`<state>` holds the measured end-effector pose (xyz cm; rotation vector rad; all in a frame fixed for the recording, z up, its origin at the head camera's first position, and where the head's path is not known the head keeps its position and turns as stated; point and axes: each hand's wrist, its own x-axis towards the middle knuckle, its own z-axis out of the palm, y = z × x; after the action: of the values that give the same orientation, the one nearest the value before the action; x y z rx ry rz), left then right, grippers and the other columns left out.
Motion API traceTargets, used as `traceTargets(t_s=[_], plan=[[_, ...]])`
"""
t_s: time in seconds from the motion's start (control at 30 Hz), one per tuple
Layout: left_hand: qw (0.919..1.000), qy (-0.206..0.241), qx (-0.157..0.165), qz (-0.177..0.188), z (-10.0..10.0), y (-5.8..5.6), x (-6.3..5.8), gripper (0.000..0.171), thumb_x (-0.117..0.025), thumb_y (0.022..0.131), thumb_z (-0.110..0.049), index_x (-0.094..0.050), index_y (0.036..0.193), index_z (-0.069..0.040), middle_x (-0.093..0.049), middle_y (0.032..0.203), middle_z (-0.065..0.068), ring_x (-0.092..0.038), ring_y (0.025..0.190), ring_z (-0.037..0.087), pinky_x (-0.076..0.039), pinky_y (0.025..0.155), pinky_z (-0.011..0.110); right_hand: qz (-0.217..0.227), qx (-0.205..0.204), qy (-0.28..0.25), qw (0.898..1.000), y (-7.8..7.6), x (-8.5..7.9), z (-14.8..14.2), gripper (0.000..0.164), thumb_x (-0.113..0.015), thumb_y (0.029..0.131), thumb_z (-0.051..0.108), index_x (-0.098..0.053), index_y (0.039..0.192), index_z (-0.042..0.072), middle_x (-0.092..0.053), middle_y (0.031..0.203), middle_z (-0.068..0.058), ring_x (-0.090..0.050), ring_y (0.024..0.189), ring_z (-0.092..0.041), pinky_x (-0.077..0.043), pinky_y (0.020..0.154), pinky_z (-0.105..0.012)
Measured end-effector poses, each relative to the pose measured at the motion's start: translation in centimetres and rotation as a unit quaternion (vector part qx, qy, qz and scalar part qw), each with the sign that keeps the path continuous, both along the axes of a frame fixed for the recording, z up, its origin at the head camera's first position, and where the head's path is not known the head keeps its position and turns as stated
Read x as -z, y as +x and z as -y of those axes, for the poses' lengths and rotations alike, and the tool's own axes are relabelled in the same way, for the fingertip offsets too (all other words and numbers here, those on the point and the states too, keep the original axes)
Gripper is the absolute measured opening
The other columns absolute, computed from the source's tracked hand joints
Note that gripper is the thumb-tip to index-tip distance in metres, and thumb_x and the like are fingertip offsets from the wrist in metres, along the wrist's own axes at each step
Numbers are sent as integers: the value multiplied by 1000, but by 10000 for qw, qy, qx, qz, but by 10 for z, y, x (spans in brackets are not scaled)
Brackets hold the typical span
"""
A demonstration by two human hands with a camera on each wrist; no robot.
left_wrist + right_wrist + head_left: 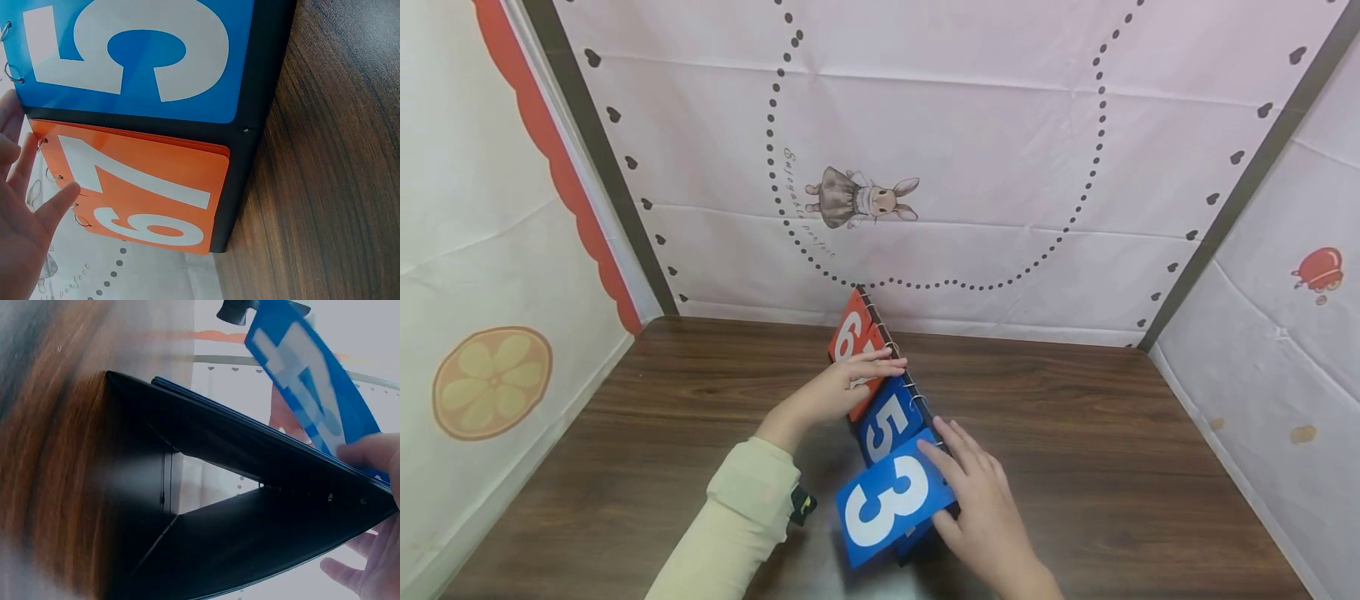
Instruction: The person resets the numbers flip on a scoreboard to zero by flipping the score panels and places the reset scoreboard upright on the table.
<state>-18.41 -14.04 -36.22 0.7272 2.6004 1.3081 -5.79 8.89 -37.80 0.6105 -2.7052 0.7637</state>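
A black tent-shaped flip scoreboard [231,544] with ring-bound number cards stands on the table in the head view. Its far cards are red, a 6 [848,333] and another digit partly covered by my left hand [838,387]. The left fingers lie over the top ridge by the rings. Nearer me hangs a blue 5 card [887,421]. My right hand [985,500] pinches a blue 3 card [891,500] near the ridge, with the card swung up at an angle. In the right wrist view, the right thumb [369,450] lies at the lifted card's base, and other fingers are behind the stand.
The dark wood-grain table [1075,433] is bounded by a pale printed cloth [962,167] at the back and cloth sides at left and right. A small dark device [802,504] sits at the left wrist.
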Motion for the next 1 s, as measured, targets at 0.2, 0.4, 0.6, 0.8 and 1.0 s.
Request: traceTargets(t_s=[0.2, 0.4, 0.6, 0.8, 1.0], plan=[[9999, 4, 93, -53, -1, -1, -1, 44, -49, 92, -8, -54, 132, -26, -34, 145, -8, -26, 134, 21, -38, 95, 56, 755, 45, -959, 9925, 3, 1, -5, 88, -82, 68, 15, -34, 141, 24, -29, 148, 6, -38, 128, -26, -38, 93, -58], [10000, 8, 52, -16, 0, -1, -3, 46, -48, 92, -7, -54, 131, -29, -33, 146, -8, -26, 134, 22, -40, 93, 54, 1041, -81, -1406, 9845, 4, 1, -14, 91, -83, 66, 12, -32, 141, 24, -32, 146, 1, -38, 129, -24, -38, 96, -53], [10000, 8, 79, 20, -1, -2, -3, 45, -48, 92, -7, -53, 132, -29, -33, 146, -8, -26, 134, 22, -41, 93, 52, 1545, -110, -1536, 9759, 6, 1, -17, 95, -83, 68, 19, -25, 143, 31, -30, 147, 1, -37, 129, -24, -37, 97, -50], [9999, 33, 23, 101, 0, -1, -1, 45, -48, 92, -7, -54, 131, -29, -32, 146, -9, -26, 134, 23, -39, 94, 54, 1894, 47, -2096, 9592, 6, 2, -16, 93, -80, 71, 36, -21, 143, 30, -31, 146, 2, -36, 129, -22, -34, 100, -52], [9999, 33, -5, 105, 0, -1, -1, 45, -49, 92, -7, -54, 131, -30, -33, 145, -12, -25, 135, 19, -40, 94, 54, 1723, 533, -2484, 9517, 3, 6, -9, 73, -68, 82, 41, -28, 140, 24, -42, 139, 1, -42, 125, -20, -37, 98, -50]])
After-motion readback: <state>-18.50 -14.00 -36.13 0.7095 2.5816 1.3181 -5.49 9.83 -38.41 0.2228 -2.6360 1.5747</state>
